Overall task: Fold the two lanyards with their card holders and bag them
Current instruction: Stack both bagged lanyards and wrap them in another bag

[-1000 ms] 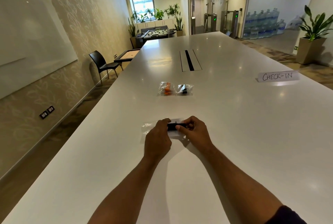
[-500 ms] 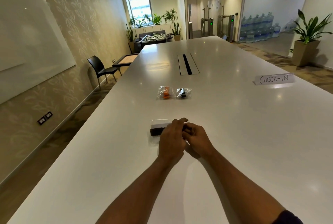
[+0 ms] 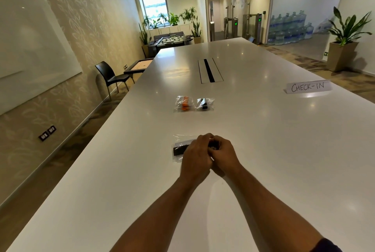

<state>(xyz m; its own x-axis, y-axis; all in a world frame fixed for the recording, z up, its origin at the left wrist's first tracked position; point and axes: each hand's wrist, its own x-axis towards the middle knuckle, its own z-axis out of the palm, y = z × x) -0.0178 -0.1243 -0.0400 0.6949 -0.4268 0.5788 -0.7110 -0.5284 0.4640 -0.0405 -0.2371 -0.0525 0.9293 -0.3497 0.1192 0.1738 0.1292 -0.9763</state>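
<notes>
A clear plastic bag (image 3: 178, 157) lies on the white table (image 3: 263, 150) in front of me, with a folded black lanyard and card holder (image 3: 180, 148) inside its left part. My left hand (image 3: 197, 155) covers the bag's right end, fingers curled on it. Pressed close against it from the right, my right hand (image 3: 224, 153) also has its fingers curled at the bag's mouth. The mouth itself is hidden under both hands. Farther back lie two filled bags, one with an orange lanyard (image 3: 184, 104) and one with a black lanyard (image 3: 204, 103).
A "CHECK-IN" paper sign (image 3: 308, 87) stands at the right of the table. A cable slot (image 3: 209, 70) runs down the table's middle. The table's left edge drops to the floor, where a black chair (image 3: 110, 76) stands by the wall.
Both hands have shifted right along the bag and closed together at its right end, uncovering the black lanyard at the left. The view has tilted slightly.
</notes>
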